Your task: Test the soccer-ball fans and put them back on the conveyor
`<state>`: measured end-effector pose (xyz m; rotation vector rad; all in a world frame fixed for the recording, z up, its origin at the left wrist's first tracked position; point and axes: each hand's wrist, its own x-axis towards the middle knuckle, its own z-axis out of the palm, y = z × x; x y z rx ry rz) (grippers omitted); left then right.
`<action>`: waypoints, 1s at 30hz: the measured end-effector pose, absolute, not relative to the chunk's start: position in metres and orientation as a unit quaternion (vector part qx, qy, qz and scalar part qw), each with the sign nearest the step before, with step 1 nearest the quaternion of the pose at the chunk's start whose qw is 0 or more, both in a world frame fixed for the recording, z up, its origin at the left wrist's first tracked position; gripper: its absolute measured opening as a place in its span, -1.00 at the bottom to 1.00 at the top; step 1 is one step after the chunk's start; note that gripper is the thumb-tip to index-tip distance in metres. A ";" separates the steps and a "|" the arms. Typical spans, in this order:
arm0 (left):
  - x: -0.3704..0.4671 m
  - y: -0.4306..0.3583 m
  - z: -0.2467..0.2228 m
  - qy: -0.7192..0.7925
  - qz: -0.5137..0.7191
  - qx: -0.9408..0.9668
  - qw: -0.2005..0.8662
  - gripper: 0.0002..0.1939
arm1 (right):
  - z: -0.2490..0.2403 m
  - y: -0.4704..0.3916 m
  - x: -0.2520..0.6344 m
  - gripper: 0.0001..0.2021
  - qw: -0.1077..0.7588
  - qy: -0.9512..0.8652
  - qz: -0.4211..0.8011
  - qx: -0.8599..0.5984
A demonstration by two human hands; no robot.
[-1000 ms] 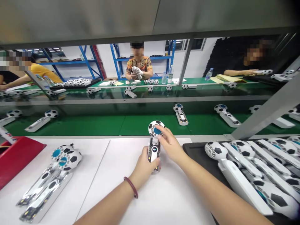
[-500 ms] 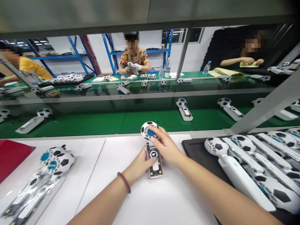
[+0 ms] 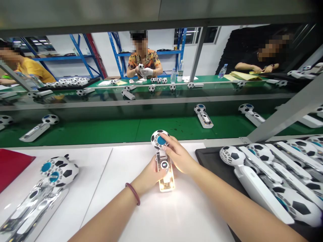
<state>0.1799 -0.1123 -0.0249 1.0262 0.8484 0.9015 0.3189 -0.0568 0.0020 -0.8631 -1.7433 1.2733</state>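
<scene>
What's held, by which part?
A device with a black-and-white ball head and glowing clear-fronted handle: left hand grips the handle, right hand touches the head.

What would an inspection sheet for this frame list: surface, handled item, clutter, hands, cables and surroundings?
Surface: white tabletop, with a seam toward the left.
Handled item: soccer-ball device, its handle glowing, display reading 100.
Clutter: two similar devices and a red object at left; black tray of more devices at right.
Hands: left hand grips the handle; fingers of the right hand touch the ball head.
Cables: nothing seen.
Surroundings: green surface with spaced devices; three co-workers beyond.
</scene>
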 end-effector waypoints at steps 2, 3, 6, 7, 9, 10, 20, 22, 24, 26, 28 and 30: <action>0.179 -0.112 -0.025 0.374 0.412 0.461 0.691 -0.46 | 0.000 -0.056 0.318 -0.62 0.400 -0.678 0.518 -0.335; 0.179 -0.112 -0.026 0.369 0.416 0.461 0.692 -0.48 | 0.000 -0.055 0.318 -0.64 0.404 -0.670 0.527 -0.332; 0.178 -0.111 -0.026 0.349 0.416 0.450 0.709 -0.49 | -0.002 -0.055 0.317 -0.69 0.417 -0.653 0.544 -0.323; 0.178 -0.111 -0.026 0.344 0.413 0.446 0.716 -0.49 | -0.002 -0.055 0.316 -0.70 0.420 -0.650 0.546 -0.321; 0.177 -0.112 -0.025 0.340 0.408 0.444 0.722 -0.47 | -0.002 -0.055 0.316 -0.70 0.421 -0.651 0.543 -0.323; 0.176 -0.112 -0.025 0.344 0.405 0.447 0.720 -0.46 | -0.002 -0.055 0.316 -0.70 0.420 -0.653 0.540 -0.325; 0.174 -0.110 -0.025 0.356 0.405 0.474 0.696 -0.44 | -0.001 -0.054 0.318 -0.69 0.414 -0.680 0.503 -0.336; 0.174 -0.109 -0.026 0.353 0.407 0.467 0.701 -0.45 | 0.000 -0.054 0.318 -0.69 0.410 -0.681 0.504 -0.338; 0.173 -0.109 -0.027 0.347 0.402 0.456 0.714 -0.45 | 0.001 -0.054 0.319 -0.68 0.404 -0.688 0.499 -0.340; 0.173 -0.109 -0.029 0.345 0.395 0.451 0.722 -0.46 | 0.003 -0.055 0.319 -0.68 0.399 -0.693 0.493 -0.342; 0.172 -0.109 -0.032 0.338 0.398 0.449 0.725 -0.45 | 0.005 -0.055 0.319 -0.68 0.400 -0.693 0.490 -0.347; 0.172 -0.109 -0.034 0.327 0.404 0.450 0.726 -0.39 | 0.007 -0.056 0.319 -0.67 0.404 -0.693 0.483 -0.352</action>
